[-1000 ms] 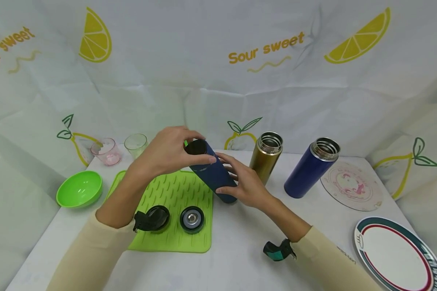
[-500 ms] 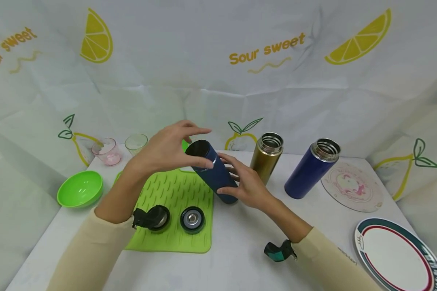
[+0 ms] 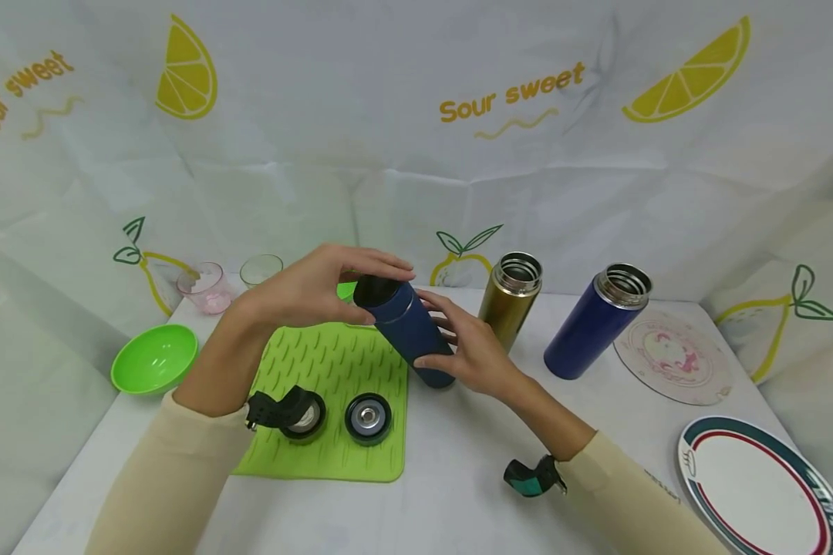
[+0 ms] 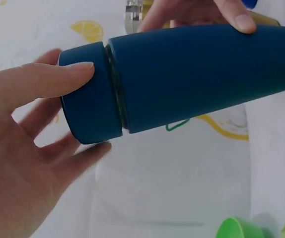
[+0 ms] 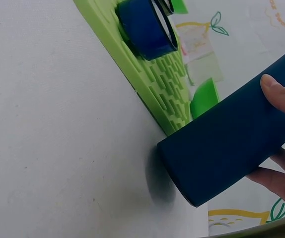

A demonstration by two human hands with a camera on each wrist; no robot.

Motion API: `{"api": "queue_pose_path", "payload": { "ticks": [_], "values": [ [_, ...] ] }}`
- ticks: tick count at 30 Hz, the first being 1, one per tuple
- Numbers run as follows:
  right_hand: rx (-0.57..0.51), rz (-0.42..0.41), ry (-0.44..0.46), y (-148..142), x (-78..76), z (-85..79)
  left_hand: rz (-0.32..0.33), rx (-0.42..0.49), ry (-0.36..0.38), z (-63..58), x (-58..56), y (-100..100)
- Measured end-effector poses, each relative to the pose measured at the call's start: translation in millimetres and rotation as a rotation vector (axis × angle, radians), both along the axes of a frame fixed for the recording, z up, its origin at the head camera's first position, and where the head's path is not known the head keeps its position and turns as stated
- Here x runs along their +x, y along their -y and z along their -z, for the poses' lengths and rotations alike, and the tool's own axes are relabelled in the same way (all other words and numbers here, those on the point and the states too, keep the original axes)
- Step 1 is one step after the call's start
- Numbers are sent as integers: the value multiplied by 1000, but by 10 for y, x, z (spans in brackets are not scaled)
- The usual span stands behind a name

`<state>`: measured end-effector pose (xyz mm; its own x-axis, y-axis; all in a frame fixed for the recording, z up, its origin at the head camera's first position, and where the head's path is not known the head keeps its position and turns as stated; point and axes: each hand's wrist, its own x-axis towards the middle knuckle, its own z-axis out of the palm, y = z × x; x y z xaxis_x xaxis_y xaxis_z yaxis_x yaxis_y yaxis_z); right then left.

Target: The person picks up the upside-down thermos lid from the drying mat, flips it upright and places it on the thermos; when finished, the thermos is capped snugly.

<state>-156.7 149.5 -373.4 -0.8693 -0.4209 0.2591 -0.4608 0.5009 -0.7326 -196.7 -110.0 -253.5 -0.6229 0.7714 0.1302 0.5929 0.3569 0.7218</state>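
Observation:
In the head view a dark blue insulated bottle [image 3: 422,339] leans toward the left above the table, near the mat's right edge. My right hand [image 3: 477,353] grips its body from the right, thumb in front. Around the bottle's lid [image 4: 89,99] at the upper end curl the fingers of my left hand [image 3: 312,285], with the thumb lying on the lid's side. A narrow gap with a shiny ring shows between lid and body in the left wrist view. The bottle's lower end [image 5: 197,168] hangs just over the white table in the right wrist view.
Two lids, one upturned lid [image 3: 368,418] and another lid [image 3: 308,420], lie on the green mat [image 3: 347,362]. A lidless gold bottle [image 3: 505,308] and a lidless indigo bottle [image 3: 590,331] stand right. Around them are a green bowl [image 3: 154,358], two glasses, a plate [image 3: 763,486] and a round mat [image 3: 669,358].
My left fingers lifted off the lid half a second ago and have come back down around it, the wrist turned. My right hand and the bottle stay in place.

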Motion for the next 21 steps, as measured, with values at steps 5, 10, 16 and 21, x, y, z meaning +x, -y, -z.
{"api": "queue_pose_path", "payload": {
  "ticks": [5, 10, 16, 21],
  "values": [
    [-2, -6, -21, 4, 14, 9, -230, -164, -189, 40, 55, -72],
    [-3, -11, -40, 11, 30, 4, -362, -254, -261, 70, 65, -150],
    [-13, 8, -20, 3, 23, 3, -137, -73, -102, 27, 37, -64],
    [-12, 13, -9, -6, 34, 8, 46, -25, -36, 10, 35, -19]
  ]
}}
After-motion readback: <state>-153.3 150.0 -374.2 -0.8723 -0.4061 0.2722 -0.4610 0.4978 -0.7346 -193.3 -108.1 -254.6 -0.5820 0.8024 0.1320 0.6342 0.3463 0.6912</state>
